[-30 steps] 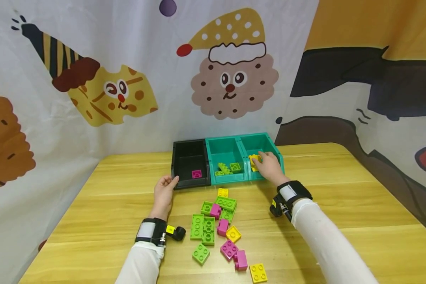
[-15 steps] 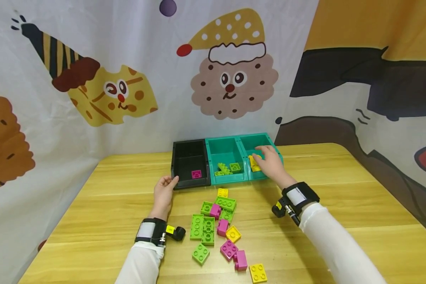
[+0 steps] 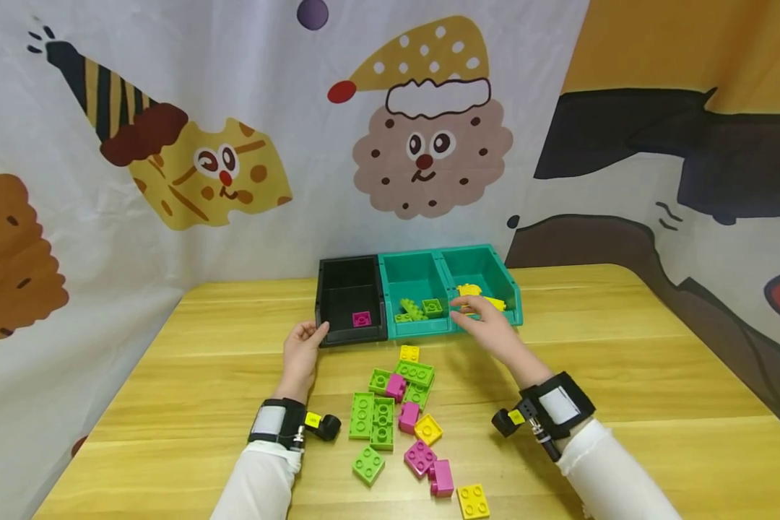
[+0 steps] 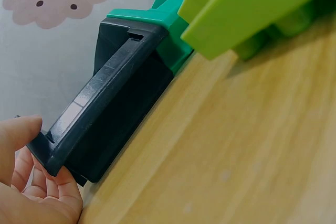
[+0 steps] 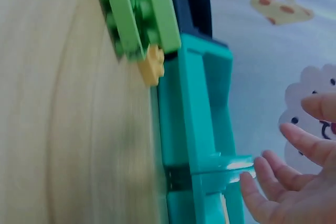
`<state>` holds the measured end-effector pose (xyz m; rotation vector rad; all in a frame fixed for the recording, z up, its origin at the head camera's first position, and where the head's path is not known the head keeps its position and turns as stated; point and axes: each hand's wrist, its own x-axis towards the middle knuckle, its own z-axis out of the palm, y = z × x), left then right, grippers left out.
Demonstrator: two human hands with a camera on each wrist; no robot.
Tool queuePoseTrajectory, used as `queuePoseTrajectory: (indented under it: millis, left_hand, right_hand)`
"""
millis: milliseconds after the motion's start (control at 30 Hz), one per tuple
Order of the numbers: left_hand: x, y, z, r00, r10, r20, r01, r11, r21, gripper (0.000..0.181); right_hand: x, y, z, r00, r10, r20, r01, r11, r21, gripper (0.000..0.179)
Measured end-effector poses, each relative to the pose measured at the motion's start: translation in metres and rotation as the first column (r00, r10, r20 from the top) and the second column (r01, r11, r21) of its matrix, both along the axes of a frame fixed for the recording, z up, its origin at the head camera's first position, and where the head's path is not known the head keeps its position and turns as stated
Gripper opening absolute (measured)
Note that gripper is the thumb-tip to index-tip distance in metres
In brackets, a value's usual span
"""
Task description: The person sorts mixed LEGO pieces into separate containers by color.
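My left hand (image 3: pixel 299 354) pinches the near left corner of the black bin (image 3: pixel 338 297); in the left wrist view its thumb lies over the rim with the fingers beneath. Over the front edge of the right teal bin (image 3: pixel 473 258) is my right hand (image 3: pixel 490 334), fingers spread and holding nothing. Behind it, yellow bricks (image 3: pixel 469 289) lie in that bin, partly hidden by the hand. Several green bricks (image 3: pixel 412 310) sit in the middle teal bin (image 3: pixel 409 269). One magenta brick (image 3: pixel 361 319) is in the black bin.
Loose building bricks cover the table's middle: several green bricks (image 3: pixel 362 415), magenta bricks (image 3: pixel 419 458) and yellow bricks (image 3: pixel 473 501). The joined bins stand at the back of the wooden table (image 3: pixel 234 347), before a printed curtain (image 3: pixel 286 87).
My right hand has let go of a yellow brick, which now lies in the right teal bin, and drawn back toward the bin's front edge. The left hand has kept its place.
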<state>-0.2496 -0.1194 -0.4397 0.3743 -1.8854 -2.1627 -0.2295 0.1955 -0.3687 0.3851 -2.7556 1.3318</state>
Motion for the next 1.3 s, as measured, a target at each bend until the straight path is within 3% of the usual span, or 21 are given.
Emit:
queuePoseTrajectory:
  millis: [200, 600, 933, 1033, 1133, 1300]
  left_hand:
    - [0.0, 0.001, 0.0, 1.0, 0.003, 0.0, -0.003, 1.0, 0.006, 0.013]
    - [0.004, 0.0, 0.004, 1.0, -0.015, 0.008, 0.015, 1.0, 0.014, 0.015]
    - [0.002, 0.0, -0.001, 1.0, -0.007, -0.003, 0.007, 1.0, 0.011, 0.015]
    - [0.003, 0.0, 0.001, 1.0, -0.013, 0.005, 0.013, 1.0, 0.004, 0.016]
    - [0.002, 0.0, 0.002, 1.0, -0.017, 0.006, 0.017, 1.0, 0.003, 0.017]
    - [0.001, 0.0, 0.004, 1.0, -0.019, 0.004, 0.019, 1.0, 0.016, 0.016]
  right_hand:
    - [0.019, 0.0, -0.003, 0.995, 0.094, 0.039, -0.094, 0.996, -0.001, 0.033]
    - [0.051, 0.002, -0.005, 0.976, 0.205, 0.077, -0.209, 0.977, 0.048, 0.032]
    - [0.057, 0.004, -0.016, 0.95, 0.301, 0.084, -0.31, 0.943, 0.118, 0.038]
    - [0.06, 0.006, -0.013, 0.937, 0.34, 0.083, -0.349, 0.922, 0.165, 0.051]
    - [0.065, 0.007, -0.009, 0.918, 0.387, 0.089, -0.397, 0.89, 0.222, 0.075]
    - [0.075, 0.007, -0.002, 0.878, 0.432, 0.206, -0.477, 0.828, 0.295, 0.105]
